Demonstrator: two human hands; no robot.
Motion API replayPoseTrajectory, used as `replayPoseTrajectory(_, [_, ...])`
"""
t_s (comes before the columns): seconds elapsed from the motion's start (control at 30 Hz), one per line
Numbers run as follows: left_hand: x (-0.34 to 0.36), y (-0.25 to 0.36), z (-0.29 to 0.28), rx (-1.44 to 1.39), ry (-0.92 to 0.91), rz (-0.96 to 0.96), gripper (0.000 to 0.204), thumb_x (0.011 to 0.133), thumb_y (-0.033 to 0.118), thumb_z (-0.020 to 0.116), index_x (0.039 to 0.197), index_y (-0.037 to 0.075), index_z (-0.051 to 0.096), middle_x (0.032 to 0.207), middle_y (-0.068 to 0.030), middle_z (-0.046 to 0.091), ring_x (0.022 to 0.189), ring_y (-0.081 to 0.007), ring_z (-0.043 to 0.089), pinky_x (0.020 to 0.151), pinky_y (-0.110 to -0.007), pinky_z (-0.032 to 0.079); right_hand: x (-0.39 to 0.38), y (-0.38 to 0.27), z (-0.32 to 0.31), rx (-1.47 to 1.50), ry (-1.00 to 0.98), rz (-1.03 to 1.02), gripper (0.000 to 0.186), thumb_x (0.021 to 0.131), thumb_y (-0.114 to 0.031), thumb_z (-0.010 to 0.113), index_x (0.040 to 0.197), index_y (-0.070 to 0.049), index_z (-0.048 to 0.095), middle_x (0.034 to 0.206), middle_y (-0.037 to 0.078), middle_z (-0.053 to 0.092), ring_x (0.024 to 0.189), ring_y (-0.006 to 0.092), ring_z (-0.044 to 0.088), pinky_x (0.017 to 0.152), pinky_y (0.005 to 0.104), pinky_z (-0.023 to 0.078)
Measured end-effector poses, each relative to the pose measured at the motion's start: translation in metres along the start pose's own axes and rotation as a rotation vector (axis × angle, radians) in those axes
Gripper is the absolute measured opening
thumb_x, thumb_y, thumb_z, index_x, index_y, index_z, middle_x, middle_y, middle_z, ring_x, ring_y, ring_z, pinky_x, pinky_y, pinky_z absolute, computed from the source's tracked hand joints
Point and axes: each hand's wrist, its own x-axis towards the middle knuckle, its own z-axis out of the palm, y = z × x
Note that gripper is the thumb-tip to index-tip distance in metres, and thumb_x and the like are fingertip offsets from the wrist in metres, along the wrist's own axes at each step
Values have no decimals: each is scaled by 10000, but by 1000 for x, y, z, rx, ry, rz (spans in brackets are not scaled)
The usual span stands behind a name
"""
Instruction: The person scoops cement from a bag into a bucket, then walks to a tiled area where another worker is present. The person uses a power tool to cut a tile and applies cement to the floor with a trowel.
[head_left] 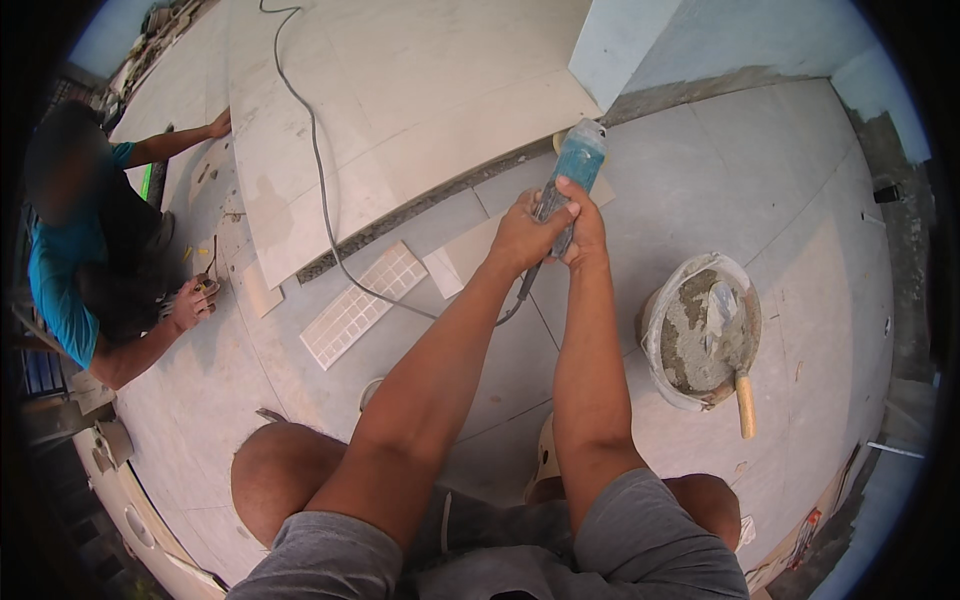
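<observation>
— Starting and ending with the head view: which step, at a guess?

— Looks like trimming or grinding along the large beige floor tile [430, 110], right by the corner of the pale blue pillar [620, 45]. Can't tell whether cutting or merely lining up.

— And the teal angle grinder [580, 160]?

— Held out in front, pointing away, with its head close to the tile's edge and just short of the pillar.

— Any slack in the hold?

— None showing. With the left grip [533, 230], closed round the dark rear body; with the right grip [585, 222], wrapped round the same part from the other side, fingers overlapping.

— Next move, then?

— Probably calls for a firm two-handed hold, a steady line along the edge, and care over the power cord [318, 170], draped across the tile and back to the tool.

— Anything else to mind?

— Watch for the crouching co-worker [65, 290] at left. Leave the mortar bucket [655, 345] alone at right, with the wooden-handled trowel [745, 405] resting in it.
</observation>
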Motion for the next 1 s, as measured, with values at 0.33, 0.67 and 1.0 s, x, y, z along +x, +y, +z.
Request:
replayPoseTrajectory(0.33, [-13, 3, -12, -13, -45, -40, 822, 828, 469, 741, 1353, -82, 434, 1111, -178, 628, 908, -202, 663, 661, -291, 562, -3, 13, 7, 10, 4, -12, 342, 820, -265, 728, 986, 0, 591, 825, 117, 658, 674, 227, 659, 611, 341, 548])
replayPoseTrajectory(0.67, [-17, -7, -18, -52, -62, -47, 757, 844, 454, 734, 1321, -63, 452, 1056, -153, 634, 829, -175, 656, 566, -270, 547, -2, 23, 6, -25, 5, 8, 392, 808, -283, 731, 1014, 10, 573, 827, 122, 650, 674, 229, 659, 617, 348, 555])
replayPoseTrajectory(1.0, [-24, -14, -17, -68, 66, -16, 578, 827, 442, 740, 1151, -1, 560, 926, -117, 661, 744, -174, 668, 519, -275, 566, -13, 28, 17, -20, -7, 6, 417, 807, -291, 729, 1032, 15, 558, 823, 123, 645, 672, 232, 660, 616, 345, 561])
